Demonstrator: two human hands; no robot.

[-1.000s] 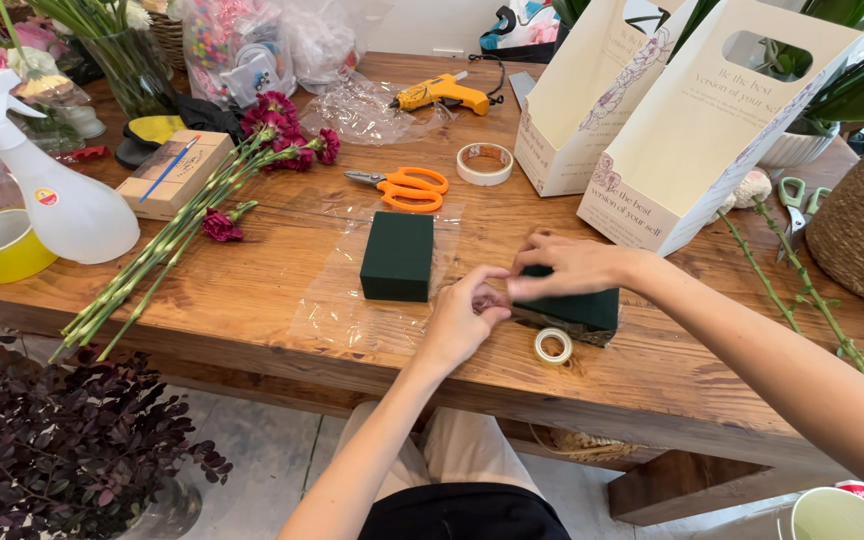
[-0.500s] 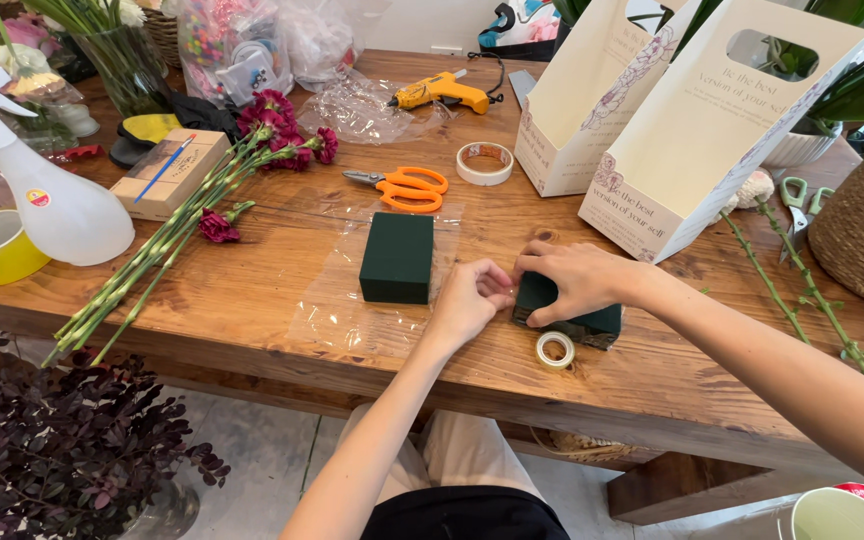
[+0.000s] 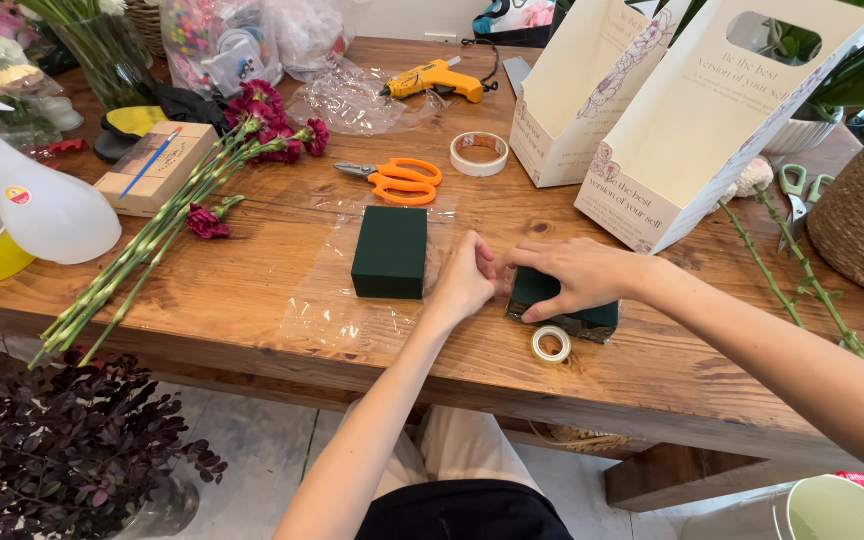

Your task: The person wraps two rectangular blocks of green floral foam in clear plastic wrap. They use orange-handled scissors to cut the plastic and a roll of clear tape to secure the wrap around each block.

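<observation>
Two foam blocks: one [image 3: 390, 251] on plastic sheet [image 3: 337, 300], one [image 3: 564, 305] gripped by right hand [image 3: 567, 275], left hand [image 3: 467, 283] pressing; tape rolls [image 3: 551, 344], two.

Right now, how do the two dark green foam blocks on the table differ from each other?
The left foam block lies untouched on a clear plastic sheet; the right foam block sits on the bare wooden table. The left one is fully visible; the right one is half covered by the right hand, with the left hand at its edge. Both are dark green and box-shaped.
</observation>
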